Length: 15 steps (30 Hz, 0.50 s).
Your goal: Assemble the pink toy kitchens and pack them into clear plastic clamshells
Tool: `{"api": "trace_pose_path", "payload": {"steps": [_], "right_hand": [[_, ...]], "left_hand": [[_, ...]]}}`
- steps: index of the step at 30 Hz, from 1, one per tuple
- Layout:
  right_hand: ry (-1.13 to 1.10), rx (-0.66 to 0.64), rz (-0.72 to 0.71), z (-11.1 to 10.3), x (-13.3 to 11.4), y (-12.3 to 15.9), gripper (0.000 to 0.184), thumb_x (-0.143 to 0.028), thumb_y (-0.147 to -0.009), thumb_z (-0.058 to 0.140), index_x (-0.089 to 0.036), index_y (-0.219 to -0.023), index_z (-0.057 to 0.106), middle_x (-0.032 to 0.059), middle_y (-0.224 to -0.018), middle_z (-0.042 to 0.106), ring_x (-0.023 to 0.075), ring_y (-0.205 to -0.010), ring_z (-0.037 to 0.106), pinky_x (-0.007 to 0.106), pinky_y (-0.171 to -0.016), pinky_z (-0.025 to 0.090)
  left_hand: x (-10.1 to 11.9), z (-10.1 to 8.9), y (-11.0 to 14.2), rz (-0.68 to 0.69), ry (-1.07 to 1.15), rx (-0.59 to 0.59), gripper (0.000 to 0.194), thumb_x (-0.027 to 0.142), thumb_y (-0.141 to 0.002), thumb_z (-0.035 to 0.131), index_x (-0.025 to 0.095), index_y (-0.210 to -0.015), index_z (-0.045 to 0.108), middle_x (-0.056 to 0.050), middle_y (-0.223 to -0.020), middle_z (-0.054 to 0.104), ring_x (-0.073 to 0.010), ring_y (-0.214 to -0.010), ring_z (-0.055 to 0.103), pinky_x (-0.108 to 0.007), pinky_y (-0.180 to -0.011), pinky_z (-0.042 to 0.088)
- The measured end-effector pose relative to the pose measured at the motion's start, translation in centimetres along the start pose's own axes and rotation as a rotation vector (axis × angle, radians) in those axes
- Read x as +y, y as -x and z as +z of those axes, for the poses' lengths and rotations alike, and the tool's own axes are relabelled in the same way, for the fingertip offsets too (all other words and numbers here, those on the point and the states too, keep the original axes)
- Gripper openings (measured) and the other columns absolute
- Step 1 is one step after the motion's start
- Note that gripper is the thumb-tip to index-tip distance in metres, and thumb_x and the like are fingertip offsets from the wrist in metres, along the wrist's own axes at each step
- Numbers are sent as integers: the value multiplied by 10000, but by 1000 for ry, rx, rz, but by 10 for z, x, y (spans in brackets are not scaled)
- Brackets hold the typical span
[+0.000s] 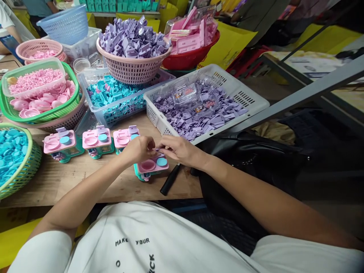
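My left hand (140, 149) and my right hand (182, 149) meet above a toy kitchen unit (148, 165) near the table's front. Both have their fingertips pinched at a small purple plastic piece (158, 151), mostly covered by the fingers. The unit is pink on top and teal below, with a pink basin and a blue disc. To the left stand three similar toy units in a row, the nearest one (122, 140) partly behind my left hand, then another (98, 141) and the outermost (63, 144). A black-handled tool (170, 180) lies just right of the unit, its far end hidden under my right hand.
A white crate (253, 96) of purple parts stands beyond my right hand. Behind are a pink basket (127, 68) of purple pieces, a clear bin (109, 117) of teal pieces and a red bowl (184, 60). Green baskets (34, 167) flank the left. A grey metal bar (301, 94) slants across the right.
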State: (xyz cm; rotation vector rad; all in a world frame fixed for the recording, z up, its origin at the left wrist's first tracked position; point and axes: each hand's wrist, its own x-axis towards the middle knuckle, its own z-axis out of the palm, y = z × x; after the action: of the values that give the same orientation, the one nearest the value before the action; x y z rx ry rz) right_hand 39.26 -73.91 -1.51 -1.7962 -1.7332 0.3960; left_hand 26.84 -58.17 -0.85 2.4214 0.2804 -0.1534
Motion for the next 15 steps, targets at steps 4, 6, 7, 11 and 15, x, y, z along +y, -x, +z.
{"api": "trace_pose_path", "payload": {"steps": [4, 6, 7, 11, 15], "right_hand": [[-42, 34, 138, 3, 1, 5, 32, -193, -860, 566, -202, -834, 583, 43, -845, 629, 168, -791, 592, 281, -739, 479], [-44, 56, 179, 5, 0, 5, 36, -190, -837, 568, -205, -804, 563, 41, -842, 635, 173, -806, 601, 292, -760, 480], [-52, 68, 198, 5, -1, 4, 39, -196, -832, 565, -207, -795, 559, 40, -844, 638, 174, -805, 606, 296, -763, 483], [-222, 21, 298, 10, -3, 6, 99, -280, -855, 540, -218, -777, 546, 8, -755, 617, 162, -717, 614, 293, -690, 523], [-477, -16, 466, 16, -1, 12, 159, -376, -860, 557, -220, -828, 549, -3, -767, 612, 156, -658, 637, 289, -580, 574]], "left_hand": [[9, -7, -8, -88, -100, -89, 367, 358, -797, 749, 120, -1074, 708, -112, -1003, 748, -195, -830, 686, -223, -629, 439], [13, -11, -11, -112, -129, -158, 333, 375, -807, 735, 123, -1025, 736, -113, -973, 751, -196, -799, 679, -230, -607, 420], [15, -13, -12, -121, -132, -194, 311, 384, -815, 724, 122, -981, 750, -107, -924, 751, -189, -758, 666, -234, -588, 405], [15, -19, -16, -154, -86, -329, 310, 436, -803, 715, 132, -827, 770, -55, -727, 706, -146, -616, 573, -241, -538, 360], [13, -20, -19, -180, 42, -421, 367, 485, -723, 766, 148, -867, 779, -35, -799, 718, -147, -684, 576, -230, -562, 383]]}}
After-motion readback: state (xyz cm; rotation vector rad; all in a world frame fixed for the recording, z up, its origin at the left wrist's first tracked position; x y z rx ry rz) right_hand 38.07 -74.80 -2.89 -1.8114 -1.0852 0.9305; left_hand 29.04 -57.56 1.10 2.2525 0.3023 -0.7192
